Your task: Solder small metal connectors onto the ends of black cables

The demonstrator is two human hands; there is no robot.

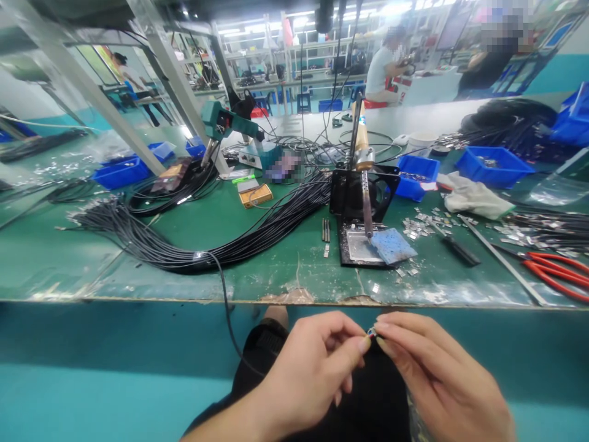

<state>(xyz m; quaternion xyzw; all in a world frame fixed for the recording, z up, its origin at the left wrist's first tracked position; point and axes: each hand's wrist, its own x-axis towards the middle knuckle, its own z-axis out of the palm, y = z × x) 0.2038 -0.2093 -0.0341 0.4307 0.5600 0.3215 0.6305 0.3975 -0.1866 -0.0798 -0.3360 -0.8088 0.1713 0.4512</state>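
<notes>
Above my lap, just in front of the table edge, my left hand (317, 362) is closed in a pinch at the end of a black cable. That cable (226, 301) hangs over the edge from the bundle and passes behind my left hand. My right hand (442, 362) pinches the small cable end (370, 332) from the other side. Fine wires, a blue bit and something pale or metallic show between the fingertips; the detail is too small to make out. The bundle of black cables (202, 258) lies curved across the green table.
A soldering iron (366, 199) stands tip-down in its holder, by a blue sponge (393, 245). Small metal pieces (423, 224), a black-handled tool (462, 250) and red-handled pliers (559, 270) lie on the right. Blue bins (494, 169) stand farther back. People sit and stand beyond.
</notes>
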